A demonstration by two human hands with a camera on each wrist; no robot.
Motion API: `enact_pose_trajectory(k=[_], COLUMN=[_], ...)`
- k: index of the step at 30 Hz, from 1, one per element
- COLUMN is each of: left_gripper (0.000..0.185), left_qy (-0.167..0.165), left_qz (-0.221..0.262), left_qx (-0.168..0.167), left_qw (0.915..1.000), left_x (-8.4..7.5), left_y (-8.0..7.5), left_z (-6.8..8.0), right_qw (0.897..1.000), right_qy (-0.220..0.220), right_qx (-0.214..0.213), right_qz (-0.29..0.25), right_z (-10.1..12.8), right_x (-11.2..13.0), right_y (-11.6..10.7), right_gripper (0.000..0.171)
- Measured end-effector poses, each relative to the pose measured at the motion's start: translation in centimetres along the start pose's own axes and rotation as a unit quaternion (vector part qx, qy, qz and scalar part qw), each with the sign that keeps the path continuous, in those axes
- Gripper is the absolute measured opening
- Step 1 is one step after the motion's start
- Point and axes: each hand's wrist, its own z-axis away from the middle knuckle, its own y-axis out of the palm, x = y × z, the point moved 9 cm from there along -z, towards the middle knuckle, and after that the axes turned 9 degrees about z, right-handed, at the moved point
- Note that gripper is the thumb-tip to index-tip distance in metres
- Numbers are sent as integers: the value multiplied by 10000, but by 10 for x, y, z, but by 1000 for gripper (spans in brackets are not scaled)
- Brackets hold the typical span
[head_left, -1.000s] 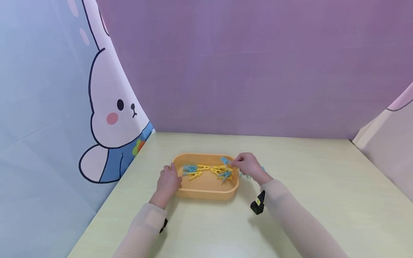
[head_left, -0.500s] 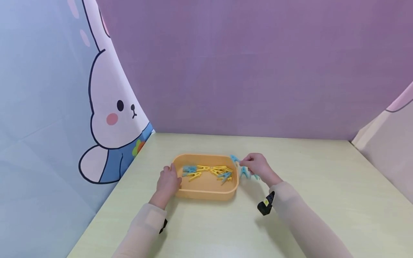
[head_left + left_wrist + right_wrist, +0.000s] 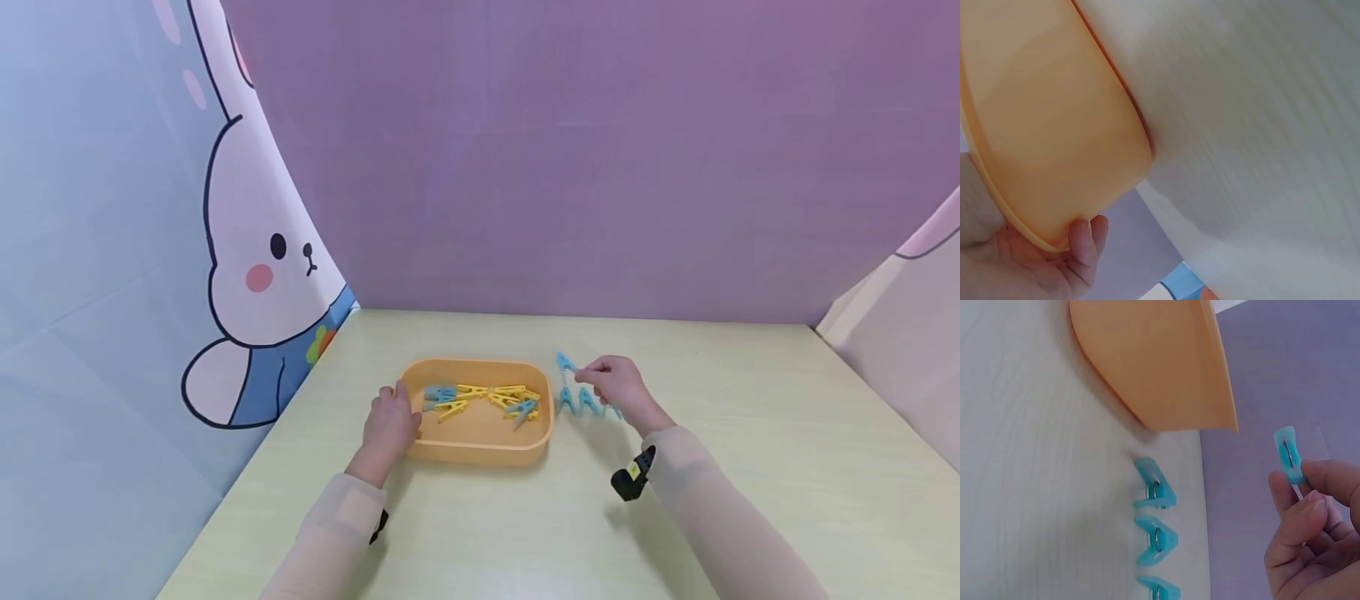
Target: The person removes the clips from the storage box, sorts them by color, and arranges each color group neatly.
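Observation:
An orange plastic tray [image 3: 472, 454] holds several yellow clothespins [image 3: 453, 409] and blue clothespins [image 3: 440, 393]. My left hand [image 3: 392, 421] grips the tray's left end, fingers curled over its rim [image 3: 1007, 203] in the left wrist view. Right of the tray, my right hand [image 3: 617, 388] pinches a light blue clothespin [image 3: 1289, 455] between thumb and fingers, above the table. Below that hand, blue clothespins stand in a row on the table: one nearest the tray [image 3: 566, 401], a second [image 3: 588, 402], and a third, partly hidden by the hand in the head view.
The pale wooden table [image 3: 480, 533] reaches back to a purple cloth wall [image 3: 585, 167]. On the left hangs a blue cloth printed with a white rabbit [image 3: 262, 233]. A black wrist camera [image 3: 633, 473] is strapped under the right sleeve.
My right hand has moved right, carrying the blue clothespin from over the tray's right end to above the row, so more of the row shows. The left hand and tray stay put.

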Motion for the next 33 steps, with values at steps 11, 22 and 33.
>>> enact_pose_trajectory(k=[11,22,33], left_gripper=[64,64,64], left_qy=[5,104,82], left_qz=[-4,-1,41], left_qx=[21,-82,-79], left_qw=[10000,9999,9999], left_x=[1,0,3], left_y=[1,-1,2], left_z=[-1,1,-1], right_qw=[9997,9992,9983], right_qy=[161,185,358], right_qx=[-170,-351,-451], right_qz=[-101,-104,-54], right_z=[0,5,6], right_x=[-19,-39,-56], right_y=[-15,-32,-42], right_gripper=[21,24,23])
